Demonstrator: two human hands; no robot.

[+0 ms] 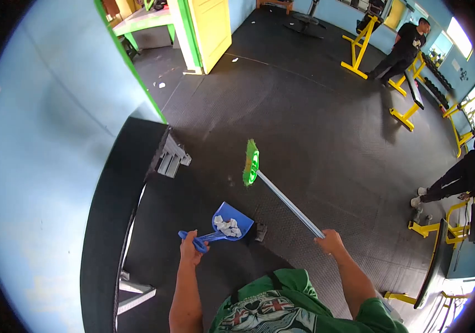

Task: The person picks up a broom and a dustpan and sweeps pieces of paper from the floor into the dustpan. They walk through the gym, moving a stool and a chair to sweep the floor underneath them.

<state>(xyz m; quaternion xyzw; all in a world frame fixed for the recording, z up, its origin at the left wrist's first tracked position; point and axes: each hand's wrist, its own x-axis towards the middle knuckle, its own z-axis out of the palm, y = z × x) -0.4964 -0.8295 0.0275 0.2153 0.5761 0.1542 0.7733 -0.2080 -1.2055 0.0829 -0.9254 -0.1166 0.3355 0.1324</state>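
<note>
My left hand (191,250) is wrapped round the handle of a blue dustpan (244,221). Crumpled white paper scraps (227,226) lie in the pan. My right hand (330,242) grips the pale metal pole of a broom (251,162) near its end. The broom's head has green bristles and points away from me, ahead of the dustpan and apart from it. Whether the bristles touch the dark floor, I cannot tell.
A black padded bench (123,183) stands along the wall at left. More white scraps (162,85) lie near the yellow door (211,33). Yellow gym equipment (361,47) stands at right, where one person (406,49) stands and another (459,175) is partly visible.
</note>
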